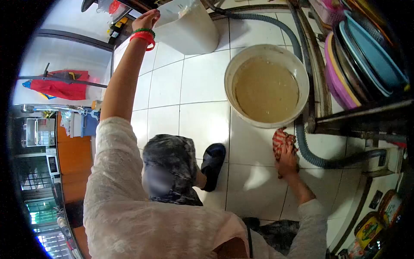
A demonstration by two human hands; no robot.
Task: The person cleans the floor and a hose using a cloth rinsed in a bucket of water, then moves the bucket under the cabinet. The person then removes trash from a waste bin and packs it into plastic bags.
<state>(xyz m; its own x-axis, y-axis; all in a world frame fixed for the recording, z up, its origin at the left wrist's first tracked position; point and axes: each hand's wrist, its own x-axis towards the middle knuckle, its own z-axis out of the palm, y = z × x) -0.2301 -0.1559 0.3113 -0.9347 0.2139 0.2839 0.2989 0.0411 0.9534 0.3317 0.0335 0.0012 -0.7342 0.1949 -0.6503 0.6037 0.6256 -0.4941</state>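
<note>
My right hand (288, 163) is pressed down on a red and white striped cloth (279, 142) against the tiled floor, with its fingers closed over the bunched fabric. Just beyond the cloth stands a round white bucket (230, 93) holding murky brownish water (265, 90). At the upper left, my stretched-out left hand (146, 20) has its fingers closed at the rim of a white plastic bin (189, 34). Red and green bangles circle that wrist. Something pale, hard to make out, lies inside the bin.
A grey corrugated hose (315, 159) curves around the bucket along the floor. On the right, a dark metal rack (336, 123) holds several basins and trays (366, 56). My slippered foot (212, 166) rests on the white tiles. Packaged goods (371, 226) sit at the lower right.
</note>
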